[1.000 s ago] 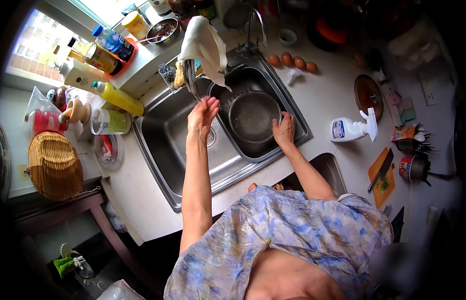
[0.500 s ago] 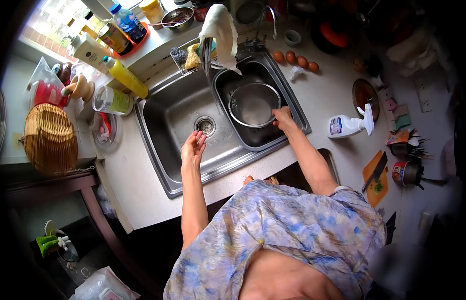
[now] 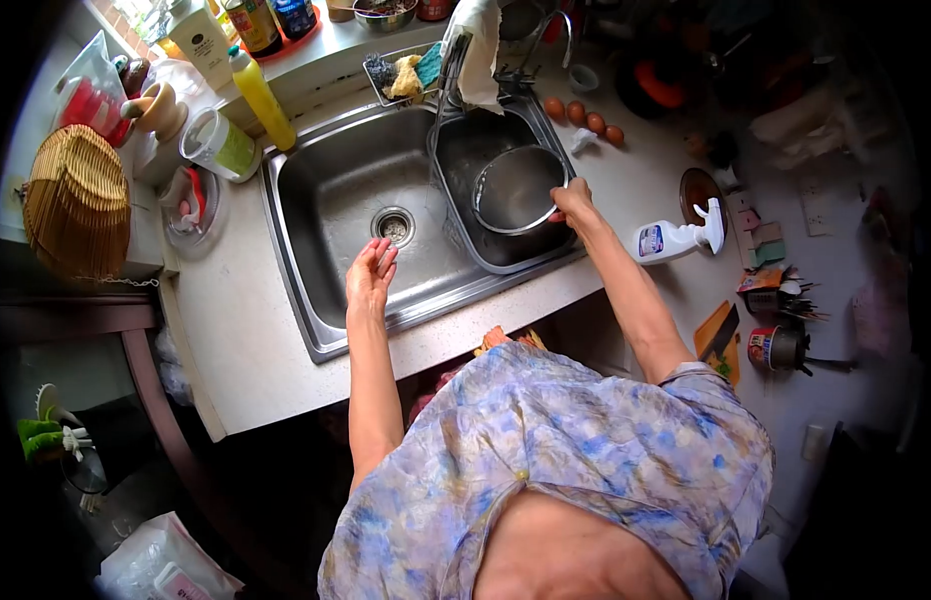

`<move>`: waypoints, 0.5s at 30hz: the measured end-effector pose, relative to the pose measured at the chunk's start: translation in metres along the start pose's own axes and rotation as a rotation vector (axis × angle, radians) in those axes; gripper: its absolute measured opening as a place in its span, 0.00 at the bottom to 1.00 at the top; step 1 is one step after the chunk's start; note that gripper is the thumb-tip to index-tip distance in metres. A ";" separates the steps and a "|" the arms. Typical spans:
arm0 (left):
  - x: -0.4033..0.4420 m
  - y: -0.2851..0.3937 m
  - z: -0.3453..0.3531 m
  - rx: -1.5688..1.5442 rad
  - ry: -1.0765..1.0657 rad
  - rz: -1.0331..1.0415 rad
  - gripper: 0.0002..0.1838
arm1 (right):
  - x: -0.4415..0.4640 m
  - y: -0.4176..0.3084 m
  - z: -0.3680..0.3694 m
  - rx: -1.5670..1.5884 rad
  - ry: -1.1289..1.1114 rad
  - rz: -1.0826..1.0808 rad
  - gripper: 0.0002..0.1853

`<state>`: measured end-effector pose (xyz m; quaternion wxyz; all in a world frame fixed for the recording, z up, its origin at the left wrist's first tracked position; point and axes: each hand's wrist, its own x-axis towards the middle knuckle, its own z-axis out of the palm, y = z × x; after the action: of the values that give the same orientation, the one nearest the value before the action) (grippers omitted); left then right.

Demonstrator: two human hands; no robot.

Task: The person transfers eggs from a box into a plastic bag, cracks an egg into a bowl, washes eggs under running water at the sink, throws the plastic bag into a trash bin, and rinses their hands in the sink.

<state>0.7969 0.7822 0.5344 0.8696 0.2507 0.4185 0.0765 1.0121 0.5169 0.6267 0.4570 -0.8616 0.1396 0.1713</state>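
A round metal bowl (image 3: 524, 185) with a bright rim sits in the smaller right basin (image 3: 456, 225) of the steel double sink. My right hand (image 3: 574, 200) is closed on the near right side of its rim. Over the front part of the larger left basin (image 3: 331, 190), my left hand (image 3: 372, 275) hovers with nothing in it, fingers stretched out. Just beyond those fingers lies the drain (image 3: 394, 227). A white cloth (image 3: 478, 60) drapes over the tap behind the basins.
A caddy (image 3: 401, 75) with sponges stands behind the sink. To its left are a yellow bottle (image 3: 263, 105) and a plastic tub (image 3: 221, 145). On the right counter lie several eggs (image 3: 595, 122), a white spray bottle (image 3: 676, 240) and a knife (image 3: 724, 332) on an orange board.
The view has shifted, so the sink sits slightly higher in the picture. My right hand stays on the bowl's rim, and my left hand remains over the left basin.
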 end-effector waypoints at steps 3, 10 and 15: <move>0.000 -0.004 0.003 0.006 -0.046 0.002 0.16 | -0.003 -0.007 -0.007 -0.147 0.095 -0.123 0.14; -0.015 -0.015 0.030 0.134 -0.053 -0.047 0.16 | -0.016 -0.009 -0.029 -0.043 0.027 -0.092 0.13; -0.065 -0.014 0.072 0.570 -0.306 -0.098 0.31 | -0.030 0.013 -0.014 0.330 -0.220 0.072 0.08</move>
<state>0.8100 0.7213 0.6102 0.8199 0.4721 0.2991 -0.1243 0.9818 0.5006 0.6373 0.5982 -0.7456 0.1456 0.2552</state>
